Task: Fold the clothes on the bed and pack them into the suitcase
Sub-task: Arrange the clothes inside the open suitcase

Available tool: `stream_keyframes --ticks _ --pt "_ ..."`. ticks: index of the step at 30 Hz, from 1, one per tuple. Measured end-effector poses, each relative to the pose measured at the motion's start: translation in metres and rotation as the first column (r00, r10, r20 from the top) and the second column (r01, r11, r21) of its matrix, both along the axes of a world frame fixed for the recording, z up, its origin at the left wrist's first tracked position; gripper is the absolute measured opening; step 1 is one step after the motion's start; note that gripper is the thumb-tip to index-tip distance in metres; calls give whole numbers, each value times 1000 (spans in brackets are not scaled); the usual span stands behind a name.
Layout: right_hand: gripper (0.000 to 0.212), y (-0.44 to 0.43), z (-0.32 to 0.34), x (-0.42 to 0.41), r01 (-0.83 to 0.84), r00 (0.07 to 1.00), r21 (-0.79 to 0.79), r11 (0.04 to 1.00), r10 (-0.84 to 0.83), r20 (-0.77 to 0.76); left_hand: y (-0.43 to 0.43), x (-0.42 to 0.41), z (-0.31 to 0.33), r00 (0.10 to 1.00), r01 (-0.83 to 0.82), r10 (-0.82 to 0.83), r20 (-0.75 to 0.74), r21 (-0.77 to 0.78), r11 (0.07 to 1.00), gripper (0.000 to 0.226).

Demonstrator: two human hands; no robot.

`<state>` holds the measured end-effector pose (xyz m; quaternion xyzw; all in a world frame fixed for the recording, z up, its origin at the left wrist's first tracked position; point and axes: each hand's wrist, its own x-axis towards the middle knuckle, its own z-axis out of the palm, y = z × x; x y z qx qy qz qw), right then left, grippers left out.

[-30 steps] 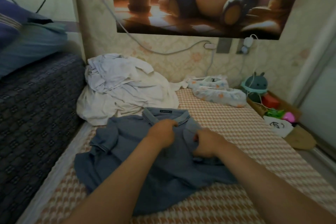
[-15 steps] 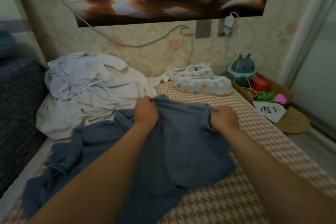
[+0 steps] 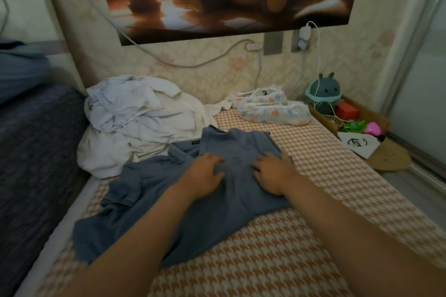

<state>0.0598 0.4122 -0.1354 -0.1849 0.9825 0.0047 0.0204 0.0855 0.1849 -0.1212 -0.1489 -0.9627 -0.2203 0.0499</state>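
Note:
A blue-grey polo shirt (image 3: 154, 202) lies on the orange-and-white patterned bed (image 3: 277, 253), its right side folded over toward the collar. My left hand (image 3: 205, 176) rests flat on the folded part, fingers spread. My right hand (image 3: 271, 171) lies flat beside it on the same fold, near the striped sleeve edge. Neither hand grips the cloth. Behind the shirt, a heap of white and pale clothes (image 3: 135, 123) is piled against the wall. No suitcase is in view.
A dark quilted cover (image 3: 31, 164) rises at the left. Patterned white cloth items (image 3: 272, 108) lie at the head of the bed. A wooden tray (image 3: 376, 118) with a green toy, red box and small items sits at the right, by a sliding door.
Both hands lifted the shirt's right side and carried it over toward the collar, then let go. They now press flat on the fold instead of pinching the fabric.

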Motion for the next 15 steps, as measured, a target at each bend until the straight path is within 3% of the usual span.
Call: stream_keyframes --ticks 5,7,9,11,12,14,15 --pt "58 -29 33 53 -156 984 -225 962 170 46 -33 75 6 998 51 -49 36 -47 998 36" --pt "58 -46 35 79 -240 957 -210 948 267 114 -44 106 10 993 100 -88 79 -159 982 52" --pt "61 -59 28 100 -252 942 -90 963 266 204 -61 130 5 988 125 -97 121 -257 958 62" --pt "50 -66 21 111 -236 960 9 972 231 159 -79 143 -3 985 66 -20 173 -261 963 57" --pt "35 -68 21 115 -222 972 20 975 220 82 -83 147 -3 984 42 -1 178 -223 974 45" --pt "7 -67 28 119 -165 986 -31 986 164 -37 -85 151 3 989 0 27 149 -181 983 19" --pt "14 -66 33 118 -131 990 -96 987 125 -65 -84 151 10 991 -33 54 124 -160 986 19"
